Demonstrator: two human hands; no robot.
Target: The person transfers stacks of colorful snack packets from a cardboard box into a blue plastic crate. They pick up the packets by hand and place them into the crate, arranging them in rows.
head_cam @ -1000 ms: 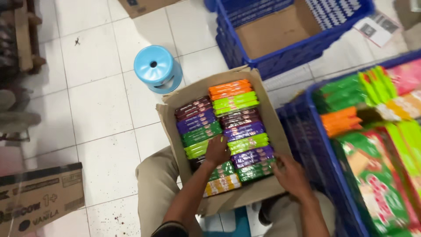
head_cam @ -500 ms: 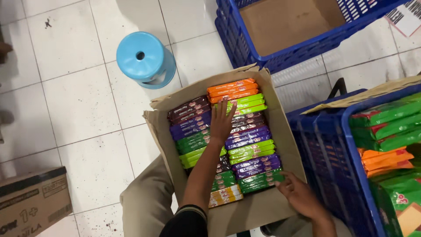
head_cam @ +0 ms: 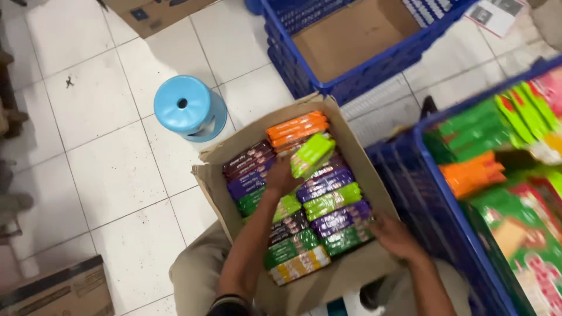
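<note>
The left hand (head_cam: 282, 174) has its grip closed on a light-green foil snack packet (head_cam: 312, 154), lifted just above the rows in the open brown cardboard box (head_cam: 342, 126). The right hand (head_cam: 393, 234) rests flat, fingers spread, holding nothing, on the packets at the box's near right corner. Lifting straight up looks best, so neighbouring purple packets (head_cam: 325, 182) beside the grip stay put.

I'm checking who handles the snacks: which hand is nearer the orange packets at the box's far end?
Left. The left hand lifts a light green packet just below the orange packets; the right hand rests at the box's near right edge.
</note>
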